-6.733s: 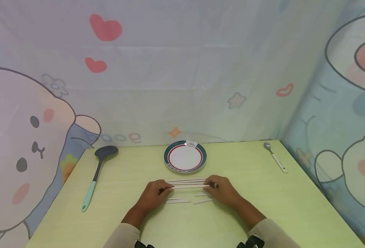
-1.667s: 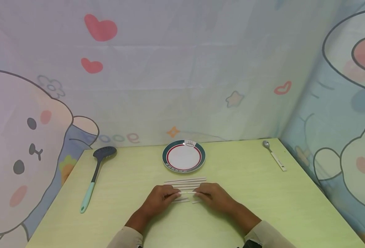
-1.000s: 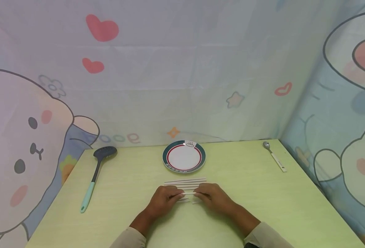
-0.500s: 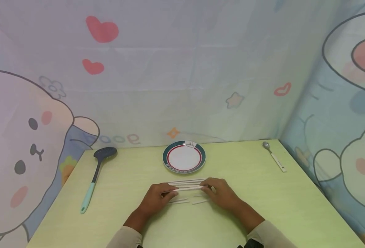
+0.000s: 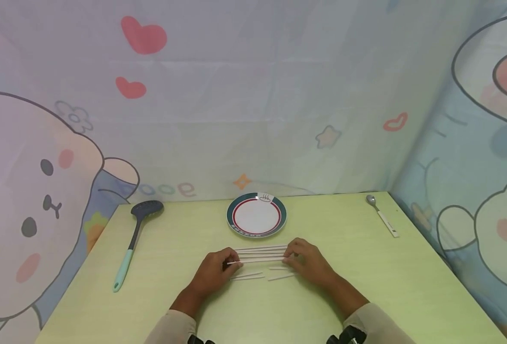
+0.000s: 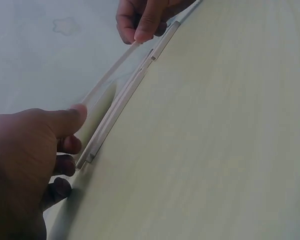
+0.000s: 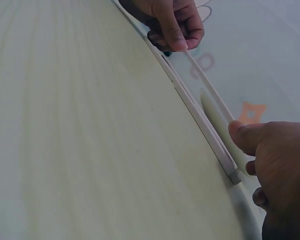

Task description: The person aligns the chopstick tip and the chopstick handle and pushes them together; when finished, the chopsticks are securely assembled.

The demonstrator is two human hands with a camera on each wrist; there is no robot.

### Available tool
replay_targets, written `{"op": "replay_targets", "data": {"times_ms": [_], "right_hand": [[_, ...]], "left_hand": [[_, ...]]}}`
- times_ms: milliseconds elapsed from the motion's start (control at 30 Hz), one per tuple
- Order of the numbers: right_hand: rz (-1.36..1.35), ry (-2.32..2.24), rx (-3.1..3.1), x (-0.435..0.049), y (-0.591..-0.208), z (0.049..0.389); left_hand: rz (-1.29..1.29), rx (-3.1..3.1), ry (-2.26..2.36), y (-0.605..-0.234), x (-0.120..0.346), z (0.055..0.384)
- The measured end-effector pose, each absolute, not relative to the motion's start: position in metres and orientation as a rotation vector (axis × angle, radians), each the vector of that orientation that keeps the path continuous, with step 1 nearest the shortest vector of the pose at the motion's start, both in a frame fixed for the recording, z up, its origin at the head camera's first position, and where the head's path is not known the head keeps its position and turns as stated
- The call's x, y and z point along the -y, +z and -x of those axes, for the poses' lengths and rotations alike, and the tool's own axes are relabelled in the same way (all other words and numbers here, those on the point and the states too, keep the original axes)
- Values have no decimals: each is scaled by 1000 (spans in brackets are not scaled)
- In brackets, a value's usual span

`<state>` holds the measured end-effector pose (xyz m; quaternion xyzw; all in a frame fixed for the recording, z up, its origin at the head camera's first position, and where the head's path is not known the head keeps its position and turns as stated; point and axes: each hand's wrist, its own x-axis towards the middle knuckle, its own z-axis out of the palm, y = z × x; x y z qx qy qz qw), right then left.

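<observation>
My left hand (image 5: 212, 273) and my right hand (image 5: 312, 263) pinch the two ends of one thin white stick (image 5: 259, 261) between thumb and fingers. In the left wrist view the stick (image 6: 110, 73) is raised off the table, straight and whole. The right wrist view shows the same stick (image 7: 209, 84) between both thumbs. Several long white sticks (image 5: 262, 248) lie side by side just behind it. In front lie shorter pieces, some left pieces (image 5: 249, 278) near my left hand and some right pieces (image 5: 281, 277) near my right, partly covered by the fingers.
A plate (image 5: 256, 217) with a green rim stands behind the sticks. At the left lies a black slotted ladle (image 5: 139, 224) with a mint handle. A small spoon (image 5: 382, 216) with a white handle lies at the far right. A printed cloth backs the pale table (image 5: 184, 229).
About a second ago my hands were close together around a stick's middle, nearer the front. Since then they have spread apart and moved slightly away from me, to the stick's ends.
</observation>
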<state>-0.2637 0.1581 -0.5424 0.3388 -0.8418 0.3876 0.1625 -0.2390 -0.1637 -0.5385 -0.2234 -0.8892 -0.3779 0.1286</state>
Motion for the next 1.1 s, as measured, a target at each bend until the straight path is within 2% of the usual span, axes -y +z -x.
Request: {"op": "replay_targets", "data": {"times_ms": [333, 767, 1100], "right_hand": [[-948, 1042, 2466, -159, -549, 265], [-858, 1128, 2496, -159, -548, 264], [-930, 1120, 2536, -158, -545, 261]], "left_hand": [[611, 2641, -896, -538, 163, 238], [547, 2629, -936, -537, 160, 237], [836, 2568, -918, -538, 159, 235]]}}
